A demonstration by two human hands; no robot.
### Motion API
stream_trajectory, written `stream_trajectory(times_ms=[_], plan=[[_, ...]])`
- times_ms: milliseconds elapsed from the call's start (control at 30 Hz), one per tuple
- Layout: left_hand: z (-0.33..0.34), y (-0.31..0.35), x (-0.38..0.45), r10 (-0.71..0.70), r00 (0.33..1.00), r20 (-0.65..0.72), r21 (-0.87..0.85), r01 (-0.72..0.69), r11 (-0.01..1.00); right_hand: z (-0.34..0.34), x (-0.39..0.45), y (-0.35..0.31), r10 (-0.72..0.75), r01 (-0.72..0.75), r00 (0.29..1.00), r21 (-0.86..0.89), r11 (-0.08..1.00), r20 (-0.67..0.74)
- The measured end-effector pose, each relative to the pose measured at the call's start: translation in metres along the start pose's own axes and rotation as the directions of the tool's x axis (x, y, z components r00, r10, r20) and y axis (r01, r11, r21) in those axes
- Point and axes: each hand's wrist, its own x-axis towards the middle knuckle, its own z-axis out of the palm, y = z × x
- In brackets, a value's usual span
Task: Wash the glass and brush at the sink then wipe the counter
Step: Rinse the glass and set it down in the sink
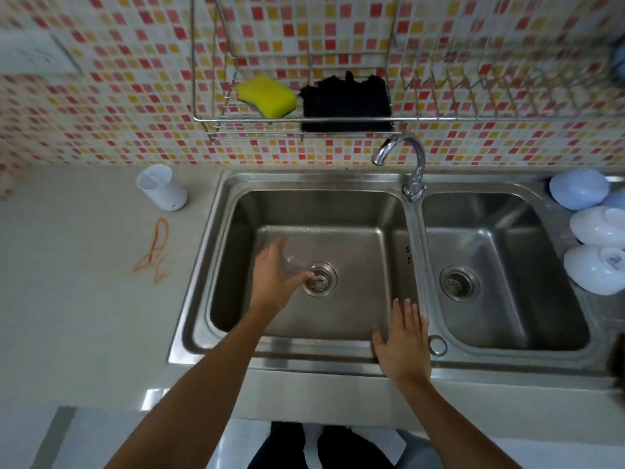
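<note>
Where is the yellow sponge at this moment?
In the head view the yellow sponge lies in the wire rack on the tiled wall, above the left sink basin, just left of a black cloth.

The left hand (pixel 275 279), reaching into the basin left of the faucet (pixel 406 164), is smeared by motion, so how its fingers (pixel 306 275) lie on the glass (pixel 294 262) is hard to read. The glass itself is clear and blurred; its outline barely shows beside the drain (pixel 319 279). Far right of the faucet, a pale blue thing (pixel 618 62) is cut by the picture's edge, as is a dark shape (pixel 617 360) lower down. Left of the faucet, a white wall plate (pixel 37 55) is too blurred to tell.
</note>
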Motion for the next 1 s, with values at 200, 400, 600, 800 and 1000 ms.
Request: stream_trajectory(times_ms=[200,400,600,800,1000], plan=[[-0.049,-0.009,-0.015,-0.049,0.989,-0.140,-0.135,0.030,0.990,0.000,0.007,-0.002,-0.008,0.008,1.000,0.054,0.999,0.007],[-0.123,-0.037,-0.024,-0.168,0.904,-0.393,-0.235,0.078,0.969,-0.002,0.027,-0.065,-0.091,0.097,0.995,0.175,0.980,-0.043],[-0.209,-0.119,-0.039,-0.310,0.793,-0.524,-0.260,0.197,0.945,0.006,0.048,-0.185,-0.221,0.256,0.965,0.341,0.905,-0.138],[-0.263,-0.188,-0.045,-0.369,0.783,-0.500,-0.262,0.269,0.927,0.024,0.047,-0.302,-0.316,0.365,0.930,0.377,0.851,-0.186],[-0.289,-0.241,-0.033,-0.375,0.818,-0.435,-0.253,0.289,0.924,0.049,0.040,-0.390,-0.369,0.402,0.915,0.451,0.797,-0.163]])
